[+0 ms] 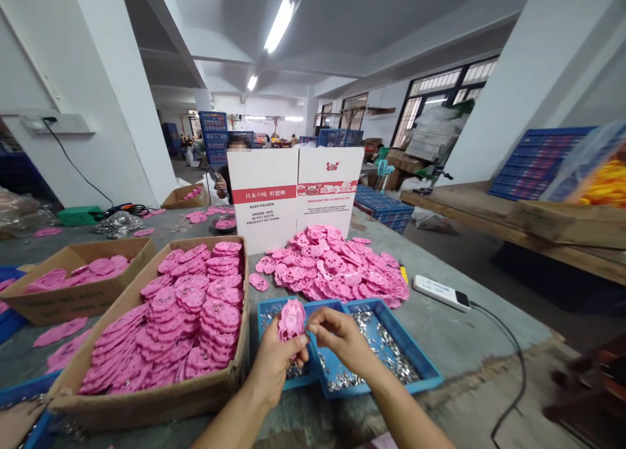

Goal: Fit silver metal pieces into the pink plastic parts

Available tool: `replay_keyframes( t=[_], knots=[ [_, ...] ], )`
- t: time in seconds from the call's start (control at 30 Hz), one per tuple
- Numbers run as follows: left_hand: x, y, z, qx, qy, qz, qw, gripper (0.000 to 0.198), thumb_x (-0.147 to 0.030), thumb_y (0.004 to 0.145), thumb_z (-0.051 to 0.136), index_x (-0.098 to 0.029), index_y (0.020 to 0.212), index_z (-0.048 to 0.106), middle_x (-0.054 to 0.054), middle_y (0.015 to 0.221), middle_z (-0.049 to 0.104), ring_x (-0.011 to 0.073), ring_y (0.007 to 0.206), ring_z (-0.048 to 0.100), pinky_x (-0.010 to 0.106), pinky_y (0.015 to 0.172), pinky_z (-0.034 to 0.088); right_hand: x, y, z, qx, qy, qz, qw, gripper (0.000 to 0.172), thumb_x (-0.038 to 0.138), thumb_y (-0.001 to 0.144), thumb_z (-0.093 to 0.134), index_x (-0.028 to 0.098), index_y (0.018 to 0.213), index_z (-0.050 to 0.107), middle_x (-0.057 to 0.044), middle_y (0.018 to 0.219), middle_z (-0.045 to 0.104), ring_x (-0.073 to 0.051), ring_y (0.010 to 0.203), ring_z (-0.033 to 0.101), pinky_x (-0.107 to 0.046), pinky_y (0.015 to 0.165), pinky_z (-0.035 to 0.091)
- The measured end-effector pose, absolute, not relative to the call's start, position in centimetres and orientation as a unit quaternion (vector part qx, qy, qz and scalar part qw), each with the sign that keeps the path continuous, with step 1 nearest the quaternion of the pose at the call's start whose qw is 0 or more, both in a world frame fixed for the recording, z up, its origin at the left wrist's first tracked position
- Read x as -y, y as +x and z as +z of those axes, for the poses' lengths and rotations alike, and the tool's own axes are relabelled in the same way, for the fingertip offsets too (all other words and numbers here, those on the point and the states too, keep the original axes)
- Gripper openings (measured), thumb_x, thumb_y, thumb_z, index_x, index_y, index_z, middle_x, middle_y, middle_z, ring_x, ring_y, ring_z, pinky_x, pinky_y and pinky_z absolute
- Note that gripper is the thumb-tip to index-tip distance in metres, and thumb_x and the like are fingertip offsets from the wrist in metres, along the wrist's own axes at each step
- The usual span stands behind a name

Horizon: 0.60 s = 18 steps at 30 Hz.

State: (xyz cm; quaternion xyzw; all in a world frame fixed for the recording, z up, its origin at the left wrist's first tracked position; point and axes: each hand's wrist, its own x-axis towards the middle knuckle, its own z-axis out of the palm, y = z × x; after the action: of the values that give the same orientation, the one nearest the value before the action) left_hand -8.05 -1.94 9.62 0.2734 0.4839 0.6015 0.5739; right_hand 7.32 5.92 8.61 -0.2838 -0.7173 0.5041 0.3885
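Over the two blue trays (430,373) at the near edge of the table (460,332), the left hand (274,364) holds one pink piece (292,320) upright, fingers clamped around its lower half. The right hand (340,338) has thumb and forefinger pinched together at the piece's right edge; whether a metal bit sits between them cannot be told. The work looks best done low over the trays, so anything dropped lands among the metal bits (386,351), with the left grip firm and the face turned toward the eyes. To the left, touching the trays, a big cardboard box (147,403) of stacked pink pieces crowds the left elbow. Ahead stand a white carton (296,195) and a loose pile of pink pieces (337,263). A power strip (441,292) lies to the right, its cable (508,345) trailing off the table, a likely snag for the right arm.
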Motion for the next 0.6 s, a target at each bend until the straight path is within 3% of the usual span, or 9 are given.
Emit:
replay_keyframes(
  t=[0.1, 0.27, 0.43, 0.6],
  knots=[
    [1.8, -8.0, 9.0, -0.497, 0.277, 0.627, 0.532, 0.051, -0.039, 0.058, 0.091, -0.017, 0.094, 0.061, -0.003, 0.058, 0.061, 0.0102, 0.052, 0.054, 0.021, 0.049, 0.037, -6.0, 7.3, 8.5, 0.654, -0.309, 0.573, 0.386, 0.062, 0.08, 0.077, 0.077, 0.02, 0.077, 0.059, -0.003, 0.08, 0.07, -0.009, 0.05, 0.054, -0.025, 0.05, 0.046],
    [1.9, -8.3, 8.4, -0.513, 0.298, 0.622, 0.511, 0.048, -0.038, 0.06, 0.092, -0.016, 0.091, 0.063, -0.002, 0.064, 0.065, 0.0114, 0.055, 0.058, 0.022, 0.052, 0.043, -5.8, 7.4, 7.6, 0.653, -0.353, 0.592, 0.315, 0.062, 0.077, 0.072, 0.081, 0.023, 0.074, 0.051, 0.008, 0.05, 0.05, -0.01, 0.04, 0.05, -0.022, 0.043, 0.038],
    [2.2, -8.4, 8.3, -0.533, 0.291, 0.606, 0.515, 0.057, -0.041, 0.056, 0.096, -0.015, 0.097, 0.065, -0.003, 0.066, 0.065, 0.0108, 0.053, 0.056, 0.023, 0.05, 0.042, -5.1, 7.3, 6.9, 0.691, -0.351, 0.563, 0.288, 0.058, 0.075, 0.077, 0.077, 0.022, 0.075, 0.054, 0.006, 0.058, 0.052, -0.01, 0.045, 0.049, -0.024, 0.047, 0.04],
    [2.7, -8.4, 7.9, -0.515, 0.269, 0.581, 0.571, 0.066, -0.047, 0.052, 0.097, -0.016, 0.096, 0.061, -0.003, 0.063, 0.065, 0.0107, 0.052, 0.057, 0.022, 0.05, 0.039, -4.9, 7.6, 6.5, 0.795, -0.307, 0.419, 0.313, 0.055, 0.071, 0.092, 0.066, 0.021, 0.071, 0.06, -0.002, 0.069, 0.065, -0.016, 0.066, 0.059, -0.028, 0.065, 0.045]
  ],
)
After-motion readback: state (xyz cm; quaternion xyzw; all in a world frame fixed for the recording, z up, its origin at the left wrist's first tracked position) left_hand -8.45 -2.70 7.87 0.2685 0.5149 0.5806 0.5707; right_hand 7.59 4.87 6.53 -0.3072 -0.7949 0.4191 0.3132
